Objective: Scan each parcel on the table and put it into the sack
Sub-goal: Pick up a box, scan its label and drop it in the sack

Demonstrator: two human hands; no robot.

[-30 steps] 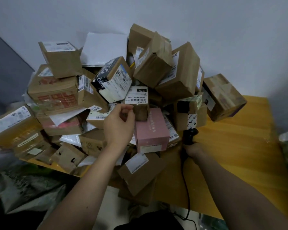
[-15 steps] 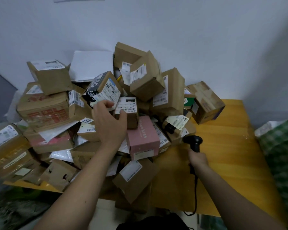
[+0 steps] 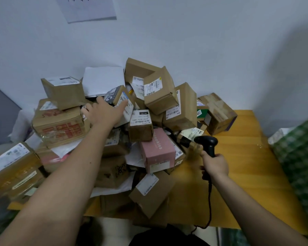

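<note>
Left hand (image 3: 103, 110) risen onto printed parcel (image 3: 117, 98)

One camera, worn on the head

It looks forward and down, from close above both arms, with the left hand (image 3: 103, 112) far out ahead and the right hand (image 3: 215, 165) nearer, lower right.

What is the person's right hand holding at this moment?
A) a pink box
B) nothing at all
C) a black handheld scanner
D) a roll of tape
C: the right hand grips the handle of a black handheld scanner, its cord hanging below, while the pink box sits untouched in the pile.
</note>
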